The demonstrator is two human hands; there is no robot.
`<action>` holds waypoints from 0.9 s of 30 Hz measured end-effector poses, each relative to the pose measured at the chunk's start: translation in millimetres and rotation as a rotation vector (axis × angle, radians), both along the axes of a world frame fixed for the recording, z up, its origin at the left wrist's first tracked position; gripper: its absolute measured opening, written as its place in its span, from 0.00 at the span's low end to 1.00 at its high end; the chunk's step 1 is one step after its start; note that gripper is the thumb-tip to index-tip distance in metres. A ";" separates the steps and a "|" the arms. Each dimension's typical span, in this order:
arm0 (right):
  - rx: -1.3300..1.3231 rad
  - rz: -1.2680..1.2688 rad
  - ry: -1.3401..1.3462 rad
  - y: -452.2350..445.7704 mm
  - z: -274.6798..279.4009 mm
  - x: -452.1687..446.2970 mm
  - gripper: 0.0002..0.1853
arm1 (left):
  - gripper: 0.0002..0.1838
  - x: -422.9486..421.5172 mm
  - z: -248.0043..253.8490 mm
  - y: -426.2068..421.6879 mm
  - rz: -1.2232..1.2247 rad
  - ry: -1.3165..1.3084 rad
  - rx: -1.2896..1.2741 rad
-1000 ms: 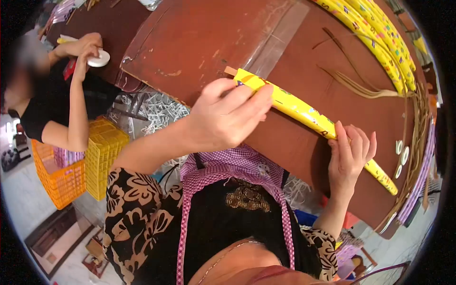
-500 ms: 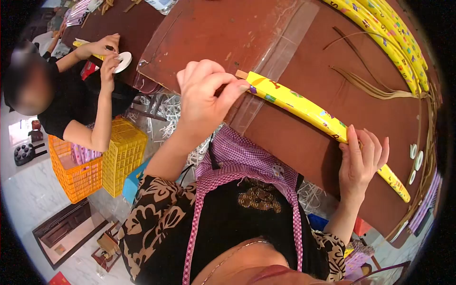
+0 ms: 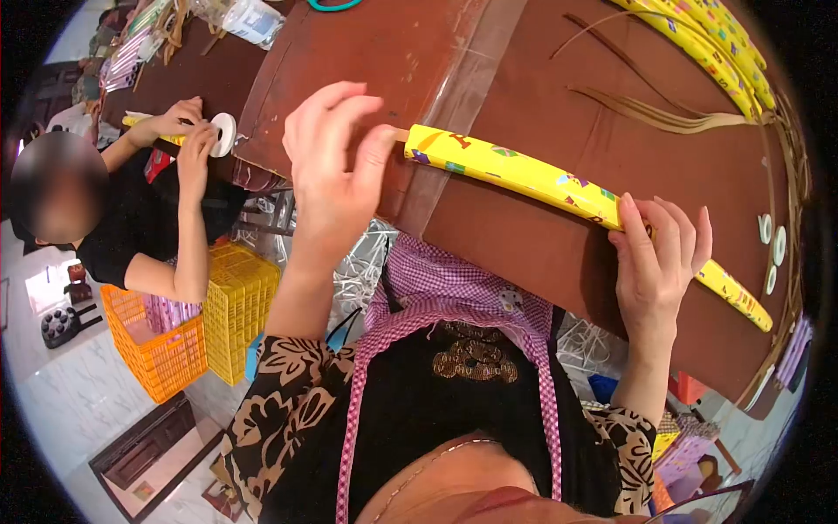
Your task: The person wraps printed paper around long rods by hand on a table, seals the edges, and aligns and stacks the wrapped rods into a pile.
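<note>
A long yellow strip (image 3: pixel 524 179), shiny and printed with small coloured shapes, lies slantwise over the table in front of me. From its left end a short brown tip (image 3: pixel 401 134) sticks out. My right hand (image 3: pixel 659 258) grips the strip toward its right end, thumb on the near side, and hides part of it. Beside the brown tip is my left hand (image 3: pixel 336 166), fingers spread; its thumb is at the tip, and whether they touch I cannot tell.
More yellow printed strips (image 3: pixel 698 52) and thin brown strands (image 3: pixel 663 118) lie at the far right, with small white rings (image 3: pixel 779 244) by the edge. To the left, a co-worker (image 3: pixel 157 227) handles a white roll (image 3: pixel 223 134). Orange (image 3: pixel 166 349) and yellow crates (image 3: pixel 244 306) stand below.
My left hand has let go of the strip's left end, its fingers opening and moving left. My right hand still grips the strip. The view has shifted slightly.
</note>
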State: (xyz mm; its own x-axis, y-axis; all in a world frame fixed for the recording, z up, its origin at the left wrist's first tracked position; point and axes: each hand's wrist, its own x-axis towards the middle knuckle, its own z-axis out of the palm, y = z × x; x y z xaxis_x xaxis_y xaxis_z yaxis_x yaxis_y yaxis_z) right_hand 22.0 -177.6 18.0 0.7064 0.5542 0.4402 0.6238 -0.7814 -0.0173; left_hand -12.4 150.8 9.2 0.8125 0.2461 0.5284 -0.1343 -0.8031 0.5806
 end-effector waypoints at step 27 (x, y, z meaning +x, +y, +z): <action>0.043 0.015 -0.015 1.4 2.7 -0.8 0.22 | 0.14 -6.6 1.8 -3.0 -0.670 -0.162 0.844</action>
State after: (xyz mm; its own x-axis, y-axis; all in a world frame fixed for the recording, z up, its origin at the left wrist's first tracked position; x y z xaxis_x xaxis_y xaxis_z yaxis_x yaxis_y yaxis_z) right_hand 21.2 -176.1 20.6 0.6912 0.5451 0.4744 0.6361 -0.7705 -0.0414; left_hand -19.1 147.8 11.0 0.5518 -0.7132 0.4324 -0.7184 -0.6698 -0.1880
